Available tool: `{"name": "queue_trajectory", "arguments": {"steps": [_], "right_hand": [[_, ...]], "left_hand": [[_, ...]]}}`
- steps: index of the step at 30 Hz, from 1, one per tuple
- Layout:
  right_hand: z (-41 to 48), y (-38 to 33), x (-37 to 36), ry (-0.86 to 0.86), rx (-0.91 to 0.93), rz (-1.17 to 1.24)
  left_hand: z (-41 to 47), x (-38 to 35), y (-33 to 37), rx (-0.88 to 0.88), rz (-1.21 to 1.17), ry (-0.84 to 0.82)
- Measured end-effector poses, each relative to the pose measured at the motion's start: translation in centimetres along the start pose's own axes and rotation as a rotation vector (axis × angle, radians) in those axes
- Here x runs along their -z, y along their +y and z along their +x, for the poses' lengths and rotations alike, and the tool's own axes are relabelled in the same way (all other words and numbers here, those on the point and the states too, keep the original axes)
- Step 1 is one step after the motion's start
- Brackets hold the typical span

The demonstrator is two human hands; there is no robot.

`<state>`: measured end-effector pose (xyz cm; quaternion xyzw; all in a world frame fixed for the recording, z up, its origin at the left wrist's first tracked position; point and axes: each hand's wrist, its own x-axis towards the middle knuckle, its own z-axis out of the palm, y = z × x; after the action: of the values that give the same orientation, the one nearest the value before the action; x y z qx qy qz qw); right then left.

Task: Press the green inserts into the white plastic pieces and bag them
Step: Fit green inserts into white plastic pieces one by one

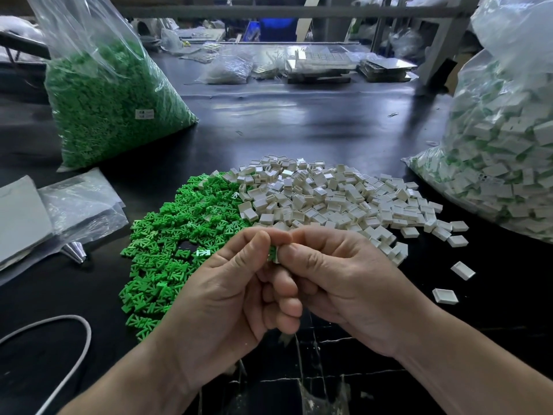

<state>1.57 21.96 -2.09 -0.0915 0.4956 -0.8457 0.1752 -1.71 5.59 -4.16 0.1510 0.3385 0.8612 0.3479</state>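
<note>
Just above the desk (299,124), the left hand (227,292) and right hand (338,283) are pinching a green insert (271,253) against a white piece (277,256), fingers (254,244) curled tight around both. Pressing squarely, thumbs opposed, would probably seat it without skewing.

The tabletop (284,121) is black and shiny. Soft white light shines off it in the middle. Its near edge is worn, with pale cracks in the black cover. A white cord (78,351) curls over it on the left. At the far end, flat gray trays (320,65) sit in a stack. A gray metal bar (269,12) runs across above them, and a gray post (440,43) stands at the right. Behind the bar is a blue box (275,26) in the dim room.
</note>
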Motion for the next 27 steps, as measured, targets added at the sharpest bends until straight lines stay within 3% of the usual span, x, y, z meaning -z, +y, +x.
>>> {"name": "queue_trajectory", "arguments": {"steps": [7,15,22,27], "right_hand": [[0.1,0.2,-0.6,0.024,0.069,0.084],[0.2,0.7,-0.9,0.089,0.101,0.033],[0.1,0.6,-0.8,0.032,0.104,0.069],[0.2,1.2,-1.0,0.041,0.113,0.099]], "left_hand": [[0.1,-0.6,-0.8,-0.089,-0.078,-0.005],[0.2,-0.8,-1.3,-0.162,0.0,0.021],[0.1,-0.5,-1.2,-0.105,-0.115,-0.079],[0.0,-0.2,-1.3,-0.103,-0.116,-0.051]]}}
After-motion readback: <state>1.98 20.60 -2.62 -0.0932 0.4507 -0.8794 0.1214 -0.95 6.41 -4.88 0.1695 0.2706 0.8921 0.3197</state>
